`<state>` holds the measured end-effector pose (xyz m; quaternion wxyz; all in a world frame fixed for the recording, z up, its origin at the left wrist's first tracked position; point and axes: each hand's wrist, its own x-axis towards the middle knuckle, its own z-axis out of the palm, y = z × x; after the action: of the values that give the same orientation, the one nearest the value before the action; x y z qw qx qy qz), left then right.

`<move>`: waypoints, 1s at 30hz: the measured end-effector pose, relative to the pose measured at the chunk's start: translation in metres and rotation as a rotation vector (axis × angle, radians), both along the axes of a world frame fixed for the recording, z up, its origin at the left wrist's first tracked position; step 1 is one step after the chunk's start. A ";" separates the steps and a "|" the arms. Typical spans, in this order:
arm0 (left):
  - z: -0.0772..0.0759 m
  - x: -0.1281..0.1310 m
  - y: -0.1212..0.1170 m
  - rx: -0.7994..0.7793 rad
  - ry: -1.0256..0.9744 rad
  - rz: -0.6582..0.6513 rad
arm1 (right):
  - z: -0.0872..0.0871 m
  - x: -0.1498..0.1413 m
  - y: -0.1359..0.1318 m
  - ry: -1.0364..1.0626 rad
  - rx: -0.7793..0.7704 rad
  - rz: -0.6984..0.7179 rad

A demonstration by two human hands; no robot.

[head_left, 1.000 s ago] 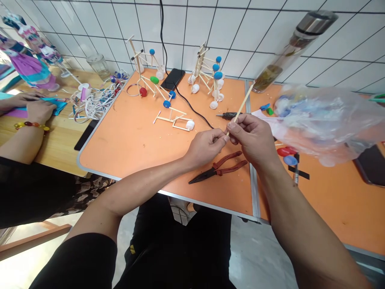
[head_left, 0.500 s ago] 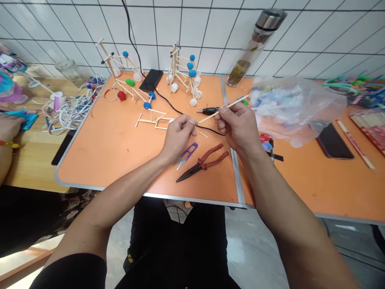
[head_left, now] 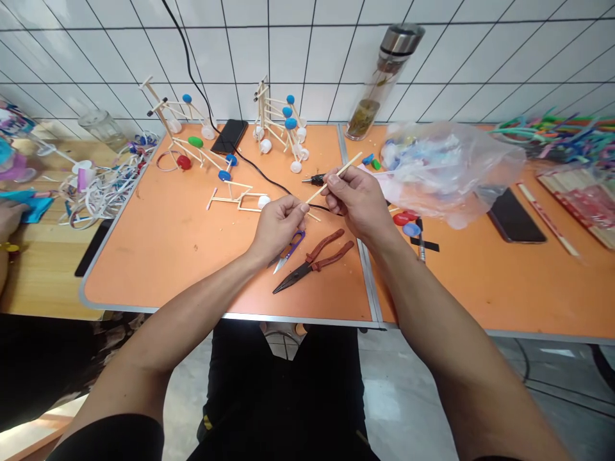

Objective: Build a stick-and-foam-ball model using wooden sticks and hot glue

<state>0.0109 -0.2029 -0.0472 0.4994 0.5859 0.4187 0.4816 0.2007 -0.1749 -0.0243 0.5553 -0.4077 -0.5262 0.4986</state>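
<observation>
Two bare forearms reach in from the bottom of the view toward the front edge of an orange tabletop (head_left: 168,269). The left hand (head_left: 277,227) is curled, with thumb and forefinger pressed together in a pinch; whether anything tiny sits between them cannot be told. The right hand (head_left: 358,202) pinches a thin wooden stick (head_left: 334,179) between thumb and fingers. The stick slants down toward the left hand and its tip now stands just apart from those fingertips, where a second ago the two met. Directly under the left hand lie purple-handled snips (head_left: 288,251), touching red-handled needle-nose pliers (head_left: 312,266) near the front edge. Just beyond the right hand rests a small black-tipped tool (head_left: 314,180), and to its right bulges a clear plastic bag (head_left: 446,173) of coloured bits. Toward the back edge stand stick models (head_left: 276,125) with blue caps, beside a black cable (head_left: 254,168) and a phone (head_left: 229,136). A steel-capped glass flask (head_left: 379,83) stands at the back edge against a white tile wall (head_left: 312,57). At the far left, another person's hand (head_left: 7,218) rests on a separate wooden table.
</observation>
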 end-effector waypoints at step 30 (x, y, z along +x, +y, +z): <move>-0.001 -0.006 0.008 0.161 0.085 0.075 | -0.009 -0.020 -0.012 -0.330 0.110 0.032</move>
<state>0.0050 -0.1954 -0.0478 0.4138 0.6281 0.4212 0.5067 0.1811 -0.1869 -0.0336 0.4748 -0.4445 -0.6432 0.4040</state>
